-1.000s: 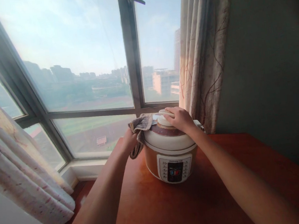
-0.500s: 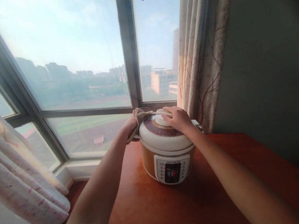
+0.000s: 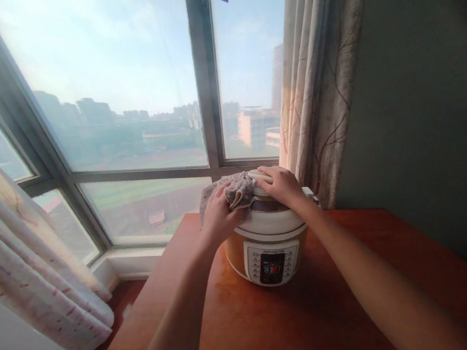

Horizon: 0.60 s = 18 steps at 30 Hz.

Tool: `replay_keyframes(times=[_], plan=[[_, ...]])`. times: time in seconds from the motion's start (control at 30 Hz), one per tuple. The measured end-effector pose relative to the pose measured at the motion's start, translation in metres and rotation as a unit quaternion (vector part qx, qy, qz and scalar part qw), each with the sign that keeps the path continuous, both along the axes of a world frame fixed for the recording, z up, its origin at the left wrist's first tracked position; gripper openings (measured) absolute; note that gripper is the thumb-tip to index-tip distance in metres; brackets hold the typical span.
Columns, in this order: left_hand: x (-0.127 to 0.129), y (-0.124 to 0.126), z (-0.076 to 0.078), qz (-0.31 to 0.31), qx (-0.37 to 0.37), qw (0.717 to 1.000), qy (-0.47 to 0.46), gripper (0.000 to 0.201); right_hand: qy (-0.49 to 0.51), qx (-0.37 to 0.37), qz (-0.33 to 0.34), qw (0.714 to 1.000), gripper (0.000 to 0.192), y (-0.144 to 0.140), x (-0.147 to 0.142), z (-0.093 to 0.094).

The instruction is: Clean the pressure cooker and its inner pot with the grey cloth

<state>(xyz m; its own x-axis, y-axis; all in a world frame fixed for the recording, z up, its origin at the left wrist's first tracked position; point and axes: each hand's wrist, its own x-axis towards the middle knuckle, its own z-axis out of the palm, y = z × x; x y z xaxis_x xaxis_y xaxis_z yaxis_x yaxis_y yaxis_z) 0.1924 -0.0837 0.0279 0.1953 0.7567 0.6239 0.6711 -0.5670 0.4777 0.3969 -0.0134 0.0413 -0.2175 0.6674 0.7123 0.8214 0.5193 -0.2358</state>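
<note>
A white and orange-brown electric cooker (image 3: 233, 253) stands on the wooden table (image 3: 249, 329), its control panel (image 3: 273, 262) facing me. My left hand (image 3: 220, 207) grips a grey-brown cloth (image 3: 234, 186) with a small loop. The cloth lies over the left part of the lid and hides that part. My right hand (image 3: 282, 184) is closed on the white lid handle (image 3: 259, 175) on top. The lid sits on the cooker.
Behind the table is a large window (image 3: 125, 97) with a grey frame. A patterned curtain (image 3: 312, 89) hangs at the right, beside a dark wall (image 3: 417, 94). Another curtain (image 3: 29, 263) hangs at the left.
My left hand has brought the cloth from the cooker's left side up onto the top of the lid, near the handle. My right hand stays on the lid handle.
</note>
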Motion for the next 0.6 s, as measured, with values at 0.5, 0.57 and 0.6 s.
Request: replay_keyframes(times=[0.5,0.57,0.6], plan=[[-0.03,-0.015,-0.043,-0.062,0.034,0.997,0.008,0.1,0.002,0.006,0.005,1.0,0.033,0.001,0.0,-0.001],[-0.013,-0.014,-0.054,0.006,0.091,0.996,-0.005,0.1,0.003,0.006,0.005,1.0,0.033,0.0,0.0,0.0],[-0.004,-0.016,-0.059,0.033,0.112,0.993,-0.012,0.097,0.004,0.006,0.005,1.0,0.033,0.0,0.0,0.0]])
